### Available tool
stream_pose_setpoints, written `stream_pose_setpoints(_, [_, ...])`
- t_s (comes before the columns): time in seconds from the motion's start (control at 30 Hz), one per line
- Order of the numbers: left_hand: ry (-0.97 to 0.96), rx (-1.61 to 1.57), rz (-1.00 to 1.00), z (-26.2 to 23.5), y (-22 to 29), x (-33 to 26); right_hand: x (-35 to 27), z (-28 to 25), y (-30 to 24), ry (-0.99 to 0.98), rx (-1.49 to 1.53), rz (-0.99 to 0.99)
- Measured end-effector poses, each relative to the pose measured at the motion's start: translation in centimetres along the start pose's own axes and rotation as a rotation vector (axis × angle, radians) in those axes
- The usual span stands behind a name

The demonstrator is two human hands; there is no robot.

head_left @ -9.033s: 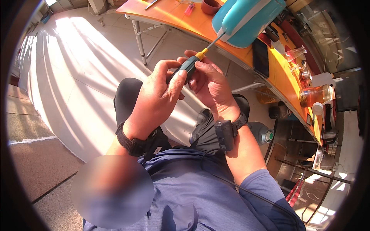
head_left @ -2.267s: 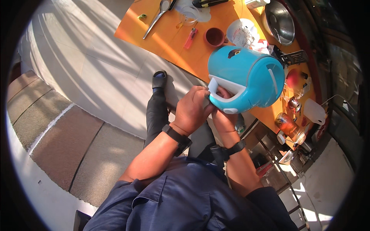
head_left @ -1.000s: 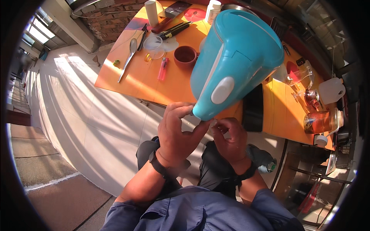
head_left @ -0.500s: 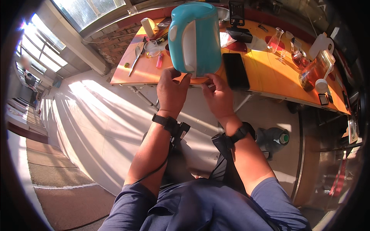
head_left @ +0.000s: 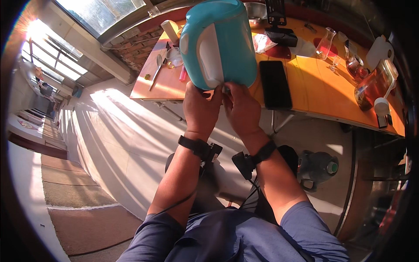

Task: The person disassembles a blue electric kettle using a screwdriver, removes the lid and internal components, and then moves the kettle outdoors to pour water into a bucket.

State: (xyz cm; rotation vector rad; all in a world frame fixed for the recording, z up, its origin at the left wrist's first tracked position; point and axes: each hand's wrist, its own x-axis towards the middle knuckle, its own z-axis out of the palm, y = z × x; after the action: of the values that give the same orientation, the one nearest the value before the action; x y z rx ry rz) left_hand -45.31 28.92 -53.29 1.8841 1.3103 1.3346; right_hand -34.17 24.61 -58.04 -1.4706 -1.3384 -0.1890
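Nearest the camera, both forearms rise from the lower edge, each with a dark band at the wrist. The left hand [head_left: 200,108] is closed around the lower rim of a turquoise electric kettle [head_left: 218,43], thumb and fingers pressed to its base; the right hand [head_left: 242,110] grips the same rim just beside it, fingertips pinched at the white strip running up the kettle's side. The kettle is held up over the near edge of the orange table [head_left: 327,94]. Just right of it, a black phone [head_left: 275,84] lies flat near that edge. Further back, past the kettle's left side, a spoon [head_left: 155,70] rests toward the table's left end, and a clear glass flask [head_left: 324,43] stands toward the far edge
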Motion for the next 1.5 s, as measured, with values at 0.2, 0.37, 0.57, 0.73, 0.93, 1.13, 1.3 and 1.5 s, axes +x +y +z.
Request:
stream_pose_setpoints(0.2, [-0.009, 0.081, 0.026, -0.1, 0.1, 0.1, 0.0, 0.3, -0.1, -0.002, -0.024, 0.039])
stream_pose_setpoints(0.37, [-0.042, 0.168, 0.025, -1.0, 1.0, -0.1, 0.1, 0.2, -0.1, 0.019, -0.006, 0.025])
stream_pose_setpoints(0.57, [-0.024, 0.068, 0.035, -2.0, 1.6, -1.0, 0.3, -0.6, -0.6, -0.035, 0.008, 0.046])
stream_pose_setpoints(0.73, [-0.026, 0.074, 0.069, -3.1, 2.1, -1.4, 0.3, -0.9, -0.9, -0.049, 0.014, 0.065])
stream_pose_setpoints(0.93, [-0.016, -0.007, 0.093, -4.4, 2.4, -2.0, 0.3, -0.5, -0.7, -0.005, 0.08, 0.087])
stream_pose_setpoints(1.13, [-0.06, 0.031, 0.076, -6.7, 3.8, -2.5, 0.1, 0.0, -0.2, 0.051, 0.049, 0.054])
stream_pose_setpoints(1.3, [-0.108, 0.094, 0.04, -9.0, 5.7, -2.4, 0.1, 0.1, -0.3, 0.05, 0.05, 0.06])
stream_pose_setpoints(1.5, [-0.185, 0.136, 0.022, -12.0, 7.4, -1.5, 0.1, 0.0, -0.3, 0.048, 0.034, 0.045])
